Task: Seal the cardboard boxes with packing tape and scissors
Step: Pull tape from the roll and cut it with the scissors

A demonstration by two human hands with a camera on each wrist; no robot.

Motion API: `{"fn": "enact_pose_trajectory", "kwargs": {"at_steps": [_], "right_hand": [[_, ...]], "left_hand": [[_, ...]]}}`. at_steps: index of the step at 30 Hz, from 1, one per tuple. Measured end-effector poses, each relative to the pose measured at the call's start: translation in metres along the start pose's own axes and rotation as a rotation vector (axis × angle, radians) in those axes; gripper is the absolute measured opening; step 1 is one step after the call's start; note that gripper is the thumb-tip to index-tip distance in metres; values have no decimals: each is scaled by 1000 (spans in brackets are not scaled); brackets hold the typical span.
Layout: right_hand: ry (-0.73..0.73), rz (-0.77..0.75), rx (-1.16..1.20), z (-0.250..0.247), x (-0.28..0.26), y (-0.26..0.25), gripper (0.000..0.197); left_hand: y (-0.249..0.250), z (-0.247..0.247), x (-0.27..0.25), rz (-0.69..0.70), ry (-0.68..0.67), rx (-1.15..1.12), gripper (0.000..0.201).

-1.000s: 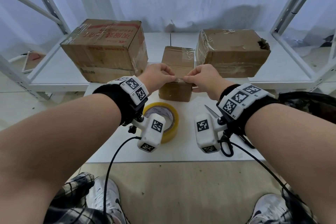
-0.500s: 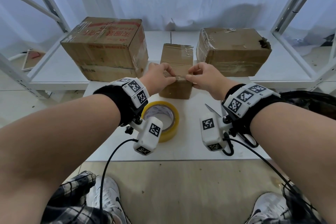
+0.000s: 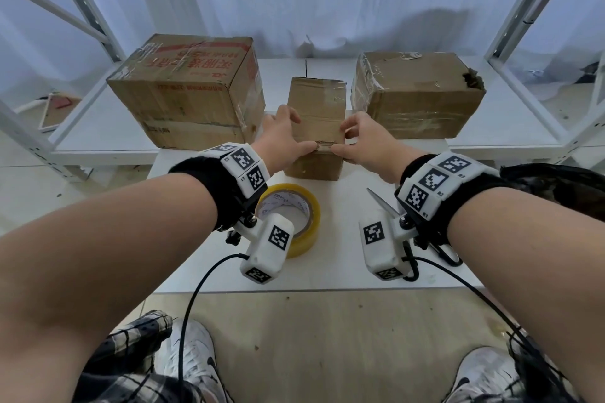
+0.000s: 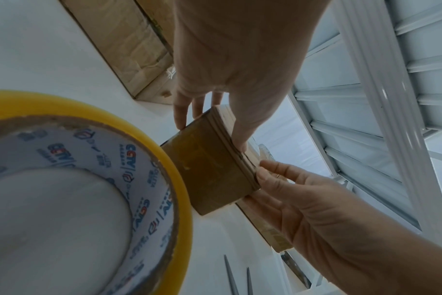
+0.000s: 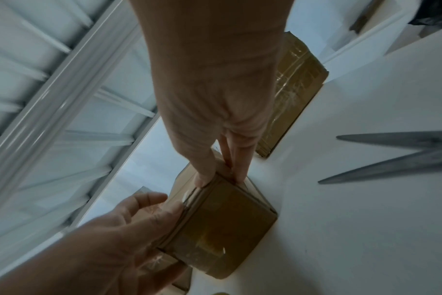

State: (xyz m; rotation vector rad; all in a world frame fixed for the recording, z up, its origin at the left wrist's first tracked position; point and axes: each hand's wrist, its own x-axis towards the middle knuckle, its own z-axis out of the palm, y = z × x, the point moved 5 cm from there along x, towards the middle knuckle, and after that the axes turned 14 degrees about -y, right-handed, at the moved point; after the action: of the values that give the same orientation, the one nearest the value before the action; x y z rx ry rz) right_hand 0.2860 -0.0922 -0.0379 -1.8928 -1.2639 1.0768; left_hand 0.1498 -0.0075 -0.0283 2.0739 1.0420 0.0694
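Centrally, the small cardboard box [image 3: 316,127] stands on the white desk [image 3: 340,258], between two larger cardboard boxes [image 3: 190,91] [image 3: 415,95] on the shelf behind. The left hand [image 3: 281,141] clasps its left side, thumb pressing along the near top edge and fingers down the side. The right hand [image 3: 366,141] mirrors this on the right side, so each grip is a loose clasp around the box. The yellow packing tape roll [image 3: 294,209] lies flat just before the box, and the scissors [image 3: 386,206] lie with blades parted to its right.
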Motion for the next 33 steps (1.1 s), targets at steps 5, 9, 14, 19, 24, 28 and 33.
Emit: {"fn": "enact_pose_trajectory", "kwargs": {"at_steps": [5,9,14,19,24,28,33], "right_hand": [[-58,47,126,2,-1,3,71],[-40,2,-97,2,-2,-1,33],[-15,-17,-206,2,-3,-10,21],[-15,6,-249,-1,2,-14,16],[-34,-11,-276,-2,6,-14,10],[-85,-2,-200,-5,5,-10,11],[-126,-12,-93,-7,1,-5,15]], "left_hand": [[9,5,0,78,-51,67,23],[7,6,1,61,-63,62,20],[5,-1,1,50,-56,62,16],[17,-4,2,49,-34,256,14],[33,-2,0,156,-33,596,23],[41,4,2,144,-38,750,28],[39,5,8,76,-111,724,29]]}}
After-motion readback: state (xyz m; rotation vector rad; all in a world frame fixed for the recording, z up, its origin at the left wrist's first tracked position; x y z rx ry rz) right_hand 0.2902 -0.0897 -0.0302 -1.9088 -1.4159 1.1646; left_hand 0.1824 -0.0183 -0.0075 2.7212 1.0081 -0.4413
